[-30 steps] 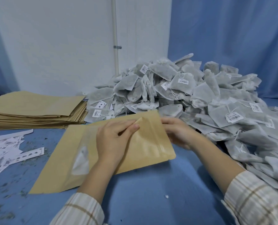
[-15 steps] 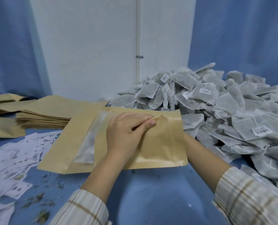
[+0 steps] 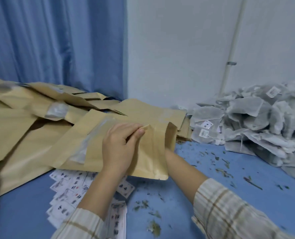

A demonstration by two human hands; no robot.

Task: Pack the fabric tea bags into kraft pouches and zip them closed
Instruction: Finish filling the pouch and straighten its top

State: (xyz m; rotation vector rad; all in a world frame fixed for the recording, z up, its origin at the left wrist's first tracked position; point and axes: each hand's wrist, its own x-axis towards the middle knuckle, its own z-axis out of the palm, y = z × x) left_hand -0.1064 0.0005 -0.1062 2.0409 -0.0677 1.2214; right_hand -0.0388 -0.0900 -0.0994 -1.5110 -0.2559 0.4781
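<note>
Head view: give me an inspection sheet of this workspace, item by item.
Surface: blue tabletop, strewn with dried leaf crumbs.
Job's things: brown kraft pouch held at its mouth; heap of grey fabric tea bags at right; loose kraft pouches piled at left.
Clutter: white printed paper slips under the pouch.
Grippers: left hand pinches the pouch's top edge; right hand hidden behind the pouch.
Cables: nothing seen.
Surroundings: blue curtain, white wall, white pipe.

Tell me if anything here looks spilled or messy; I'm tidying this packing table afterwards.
Yes. Loose green tea crumbs lie scattered over the blue tabletop between the tea bag pile and the printed paper labels, which lie strewn in an untidy fan at the near left.
</note>
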